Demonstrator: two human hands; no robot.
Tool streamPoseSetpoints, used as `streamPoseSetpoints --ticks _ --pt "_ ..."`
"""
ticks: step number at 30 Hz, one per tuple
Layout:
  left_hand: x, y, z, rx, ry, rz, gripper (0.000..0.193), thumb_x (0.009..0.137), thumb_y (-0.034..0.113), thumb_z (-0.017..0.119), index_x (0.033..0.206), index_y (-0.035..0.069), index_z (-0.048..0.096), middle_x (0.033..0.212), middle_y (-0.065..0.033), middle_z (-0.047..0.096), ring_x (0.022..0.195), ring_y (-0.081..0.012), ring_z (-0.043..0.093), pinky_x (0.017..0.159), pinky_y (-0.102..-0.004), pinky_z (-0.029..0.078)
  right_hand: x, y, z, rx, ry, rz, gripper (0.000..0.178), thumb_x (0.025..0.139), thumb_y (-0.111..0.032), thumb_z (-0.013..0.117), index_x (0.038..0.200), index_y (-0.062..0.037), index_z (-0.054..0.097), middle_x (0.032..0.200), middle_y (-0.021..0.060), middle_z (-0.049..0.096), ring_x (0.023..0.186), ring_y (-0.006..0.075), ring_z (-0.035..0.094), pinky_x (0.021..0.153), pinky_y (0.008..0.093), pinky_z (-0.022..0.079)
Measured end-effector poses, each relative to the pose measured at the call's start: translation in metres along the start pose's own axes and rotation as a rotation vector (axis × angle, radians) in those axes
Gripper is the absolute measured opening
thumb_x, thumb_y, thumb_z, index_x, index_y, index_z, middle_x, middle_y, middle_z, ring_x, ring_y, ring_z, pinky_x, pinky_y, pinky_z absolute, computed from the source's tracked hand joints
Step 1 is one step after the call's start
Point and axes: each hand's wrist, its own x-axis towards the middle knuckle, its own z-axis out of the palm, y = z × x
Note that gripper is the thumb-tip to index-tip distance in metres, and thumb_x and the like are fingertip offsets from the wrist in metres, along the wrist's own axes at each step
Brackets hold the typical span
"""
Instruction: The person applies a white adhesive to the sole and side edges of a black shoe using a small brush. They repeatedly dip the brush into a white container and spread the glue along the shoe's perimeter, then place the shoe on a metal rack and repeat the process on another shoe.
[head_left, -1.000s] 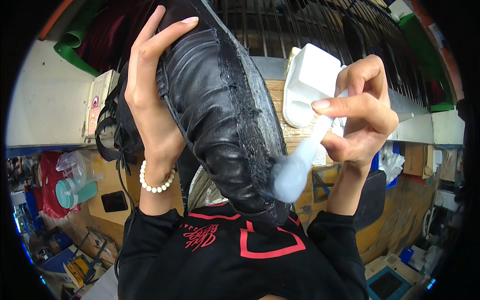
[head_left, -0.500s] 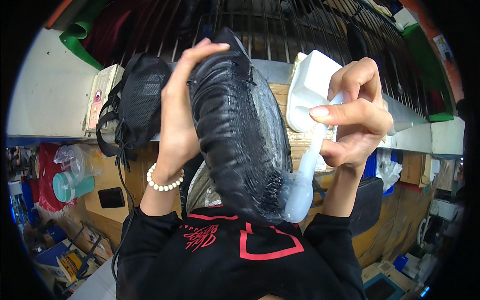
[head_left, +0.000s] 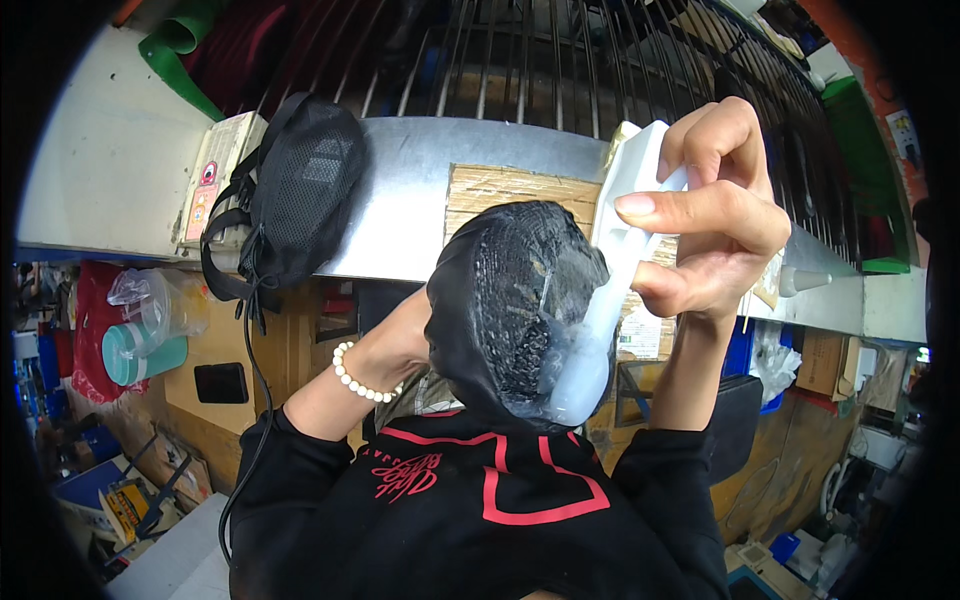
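Note:
A black shoe upper (head_left: 490,300), shaped like a filled shoe with a wrinkled edge, is turned end-on in front of my chest. Its underside looks ribbed and wet with a greyish film. My left hand (head_left: 405,325) supports it from behind at the left; the fingers are hidden by the shoe. In my right hand (head_left: 715,205), thumb and fingers pinch the handle of a whitish brush (head_left: 585,375). The brush's thick, glue-coated head rests against the shoe's lower right side. Behind the right fingers stands a white plastic container (head_left: 635,165).
A black mesh bag (head_left: 305,190) lies left on the metal ledge (head_left: 400,190), beside a carton (head_left: 215,175). Metal bars (head_left: 480,70) run along the far side. A white nozzle (head_left: 805,280) lies right. Lower left are a phone (head_left: 221,383) and a teal cup (head_left: 145,355).
The shoe has swung from lengthwise to end-on and dropped lower. My left hand has gone from its far left side to behind it. The brush has shifted slightly left along the surface.

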Motion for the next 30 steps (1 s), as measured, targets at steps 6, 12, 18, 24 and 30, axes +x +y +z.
streamPoseSetpoints --ticks 6,12,18,24,30 --pt "0.014 -0.014 0.005 0.035 -0.2 -0.037 0.049 0.107 0.027 0.047 0.148 0.001 0.04 0.144 -0.0164 0.052 0.133 -0.0256 0.052 0.112 -0.0363 0.045 0.005 0.008 -0.004 0.057 -0.073 -0.023 0.041 0.053 -0.036 0.093 0.086 -0.0131 0.081 0.086 0.0005 0.041 0.078 0.0173 0.047 0.066 0.0294 0.037" --pt "0.001 -0.016 0.0 0.1 -0.326 -0.062 0.052 0.106 0.031 0.047 0.148 0.001 0.04 0.145 -0.0166 0.051 0.133 -0.0261 0.052 0.111 -0.0365 0.045 -0.001 0.005 -0.015 0.178 -0.198 0.034 0.047 0.047 -0.033 0.097 0.086 -0.013 0.082 0.086 -0.0009 0.039 0.078 0.016 0.046 0.065 0.0289 0.036" --pt "0.004 -0.018 -0.009 0.157 -0.351 -0.041 0.054 0.106 0.035 0.047 0.148 0.001 0.039 0.145 -0.0168 0.051 0.132 -0.0267 0.052 0.111 -0.0367 0.044 -0.03 0.018 0.002 0.244 -0.201 0.355 0.029 0.063 -0.023 0.093 0.086 -0.0098 0.081 0.082 -0.0016 0.047 0.079 0.0132 0.048 0.069 0.0291 0.04" --pt "0.001 -0.012 -0.02 0.24 -0.288 0.038 0.057 0.106 0.038 0.047 0.148 0.001 0.038 0.145 -0.017 0.05 0.132 -0.0273 0.052 0.111 -0.0369 0.044 -0.046 0.015 -0.029 0.448 -0.495 0.58 0.023 0.069 -0.025 0.091 0.087 -0.0143 0.082 0.076 -0.0016 0.047 0.075 0.0126 0.047 0.067 0.0282 0.037" --pt "-0.002 -0.046 -0.025 0.382 -0.327 0.163 0.06 0.106 0.042 0.047 0.148 0.001 0.038 0.145 -0.0172 0.049 0.132 -0.0279 0.051 0.111 -0.0372 0.044 -0.033 0.03 0.011 0.251 -0.298 0.477 0.023 0.077 -0.028 0.087 0.092 -0.0111 0.081 0.083 0.0001 0.054 0.083 0.0139 0.054 0.07 0.0299 0.044"
